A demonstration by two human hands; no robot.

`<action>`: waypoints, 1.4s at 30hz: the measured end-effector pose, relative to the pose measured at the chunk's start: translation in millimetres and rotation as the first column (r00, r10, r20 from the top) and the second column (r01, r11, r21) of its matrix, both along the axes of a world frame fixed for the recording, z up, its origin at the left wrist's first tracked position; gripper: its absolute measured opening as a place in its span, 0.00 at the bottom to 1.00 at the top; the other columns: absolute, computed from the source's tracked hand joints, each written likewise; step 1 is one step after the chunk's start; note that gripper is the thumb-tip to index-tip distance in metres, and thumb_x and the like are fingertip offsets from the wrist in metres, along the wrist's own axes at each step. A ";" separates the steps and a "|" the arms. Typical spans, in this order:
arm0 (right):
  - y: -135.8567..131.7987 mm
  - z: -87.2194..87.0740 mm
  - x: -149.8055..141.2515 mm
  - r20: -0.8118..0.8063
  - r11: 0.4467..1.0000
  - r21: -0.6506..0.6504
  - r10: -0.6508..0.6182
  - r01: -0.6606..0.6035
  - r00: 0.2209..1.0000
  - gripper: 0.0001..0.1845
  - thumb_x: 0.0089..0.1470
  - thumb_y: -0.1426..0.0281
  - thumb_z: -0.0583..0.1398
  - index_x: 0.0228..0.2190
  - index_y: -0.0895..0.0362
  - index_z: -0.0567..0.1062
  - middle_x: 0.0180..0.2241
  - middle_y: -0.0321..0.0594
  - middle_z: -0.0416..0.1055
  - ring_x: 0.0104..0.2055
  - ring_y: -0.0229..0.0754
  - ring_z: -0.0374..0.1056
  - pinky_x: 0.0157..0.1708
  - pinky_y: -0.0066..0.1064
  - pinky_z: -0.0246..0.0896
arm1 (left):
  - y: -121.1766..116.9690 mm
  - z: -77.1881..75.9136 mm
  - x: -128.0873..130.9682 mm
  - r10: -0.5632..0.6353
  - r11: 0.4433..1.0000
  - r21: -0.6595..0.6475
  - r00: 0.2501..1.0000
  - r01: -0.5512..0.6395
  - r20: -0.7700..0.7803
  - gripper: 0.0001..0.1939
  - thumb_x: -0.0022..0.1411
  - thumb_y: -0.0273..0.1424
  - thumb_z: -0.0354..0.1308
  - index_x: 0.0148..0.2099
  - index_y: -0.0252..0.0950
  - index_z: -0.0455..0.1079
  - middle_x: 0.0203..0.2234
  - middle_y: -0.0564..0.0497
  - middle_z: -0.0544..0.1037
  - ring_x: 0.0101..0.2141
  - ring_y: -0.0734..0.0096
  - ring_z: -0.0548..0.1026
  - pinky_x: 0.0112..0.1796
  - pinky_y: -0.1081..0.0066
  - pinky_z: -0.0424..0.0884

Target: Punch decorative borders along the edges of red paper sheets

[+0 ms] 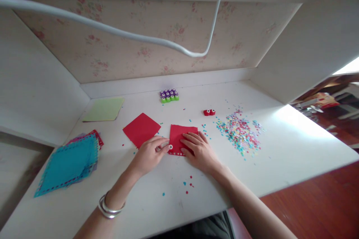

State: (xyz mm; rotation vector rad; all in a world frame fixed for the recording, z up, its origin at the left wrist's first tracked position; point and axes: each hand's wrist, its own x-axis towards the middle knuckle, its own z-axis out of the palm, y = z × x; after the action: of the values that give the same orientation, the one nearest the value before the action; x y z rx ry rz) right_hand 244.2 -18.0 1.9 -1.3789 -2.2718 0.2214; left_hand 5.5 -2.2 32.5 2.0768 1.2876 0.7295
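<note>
A square of red paper [177, 133] lies in front of me, with a row of punched star-like holes along its near edge. My right hand [198, 149] rests on it with fingers spread, pressing the sheet to the table. At the paper's left edge, near the lower corner, my left hand [150, 154] pinches a small craft punch [170, 147]. Only the punch's pale top with a dark mark shows; the rest is hidden by fingers. Left of it, partly behind my left hand, a second red paper square [142, 129] lies turned on its corner.
Purple and green craft punches [168, 95] stand at the back, two red ones [209, 112] to the right. Colourful confetti [241, 131] is heaped at right. Blue punched sheets [68, 162] and pale green paper [103, 109] lie at left. A white cable [126, 35] hangs across above.
</note>
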 end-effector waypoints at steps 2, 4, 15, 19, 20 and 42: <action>0.1 -0.1 0.4 -0.006 1.000 0.000 0.000 0.000 1.000 0.17 0.62 0.63 0.57 0.52 0.48 0.74 0.56 0.39 0.70 0.59 0.50 0.62 0.64 0.53 0.42 | 3.2 4.3 6.5 0.006 1.000 -0.003 1.000 -0.006 -0.016 0.14 0.68 0.39 0.53 0.45 0.38 0.77 0.41 0.47 0.79 0.38 0.66 0.77 0.39 0.69 0.74; 0.0 0.5 0.9 -0.012 1.000 0.001 0.003 -0.003 1.000 0.17 0.62 0.63 0.57 0.52 0.48 0.74 0.56 0.39 0.71 0.59 0.50 0.62 0.64 0.52 0.42 | 6.4 6.8 12.5 -0.004 1.000 -0.018 0.999 0.003 -0.046 0.14 0.68 0.39 0.52 0.43 0.38 0.78 0.39 0.47 0.79 0.38 0.66 0.77 0.39 0.69 0.73; -2.2 4.7 1.5 -0.021 1.000 0.027 0.009 -0.009 1.000 0.17 0.62 0.64 0.57 0.51 0.48 0.74 0.54 0.40 0.72 0.59 0.49 0.63 0.63 0.52 0.43 | 15.6 0.1 27.2 0.031 0.993 -0.107 0.987 -0.049 -0.160 0.14 0.64 0.39 0.55 0.30 0.37 0.74 0.29 0.49 0.77 0.33 0.64 0.74 0.37 0.67 0.68; -3.3 5.2 1.4 -0.021 0.999 0.032 0.002 -0.001 1.000 0.16 0.62 0.64 0.56 0.51 0.48 0.74 0.54 0.41 0.72 0.58 0.49 0.63 0.63 0.52 0.43 | 22.7 -6.7 31.9 0.082 0.983 -0.148 0.979 -0.111 -0.187 0.15 0.59 0.38 0.57 0.23 0.36 0.67 0.23 0.52 0.73 0.28 0.66 0.71 0.30 0.70 0.64; -3.4 5.1 1.3 -0.021 1.000 0.029 0.000 0.001 1.000 0.16 0.63 0.64 0.56 0.51 0.48 0.74 0.54 0.40 0.72 0.59 0.49 0.63 0.63 0.52 0.43 | 24.0 -7.0 32.9 0.084 0.980 -0.163 0.978 -0.115 -0.190 0.16 0.59 0.38 0.58 0.22 0.36 0.66 0.21 0.53 0.71 0.26 0.67 0.70 0.29 0.71 0.63; -2.9 4.0 1.5 -0.037 1.000 0.025 -0.006 0.007 0.999 0.16 0.62 0.63 0.57 0.50 0.47 0.75 0.54 0.39 0.72 0.58 0.48 0.64 0.63 0.52 0.43 | 12.0 4.2 8.6 -0.031 0.993 -0.118 0.994 0.019 -0.105 0.15 0.63 0.42 0.58 0.43 0.40 0.78 0.42 0.45 0.78 0.41 0.61 0.77 0.43 0.65 0.73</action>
State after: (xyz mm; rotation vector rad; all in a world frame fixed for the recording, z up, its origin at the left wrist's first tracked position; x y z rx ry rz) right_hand 245.7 -20.9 5.9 -1.3580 -2.2328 0.2136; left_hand 14.1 9.8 36.7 2.0566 1.3271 0.5252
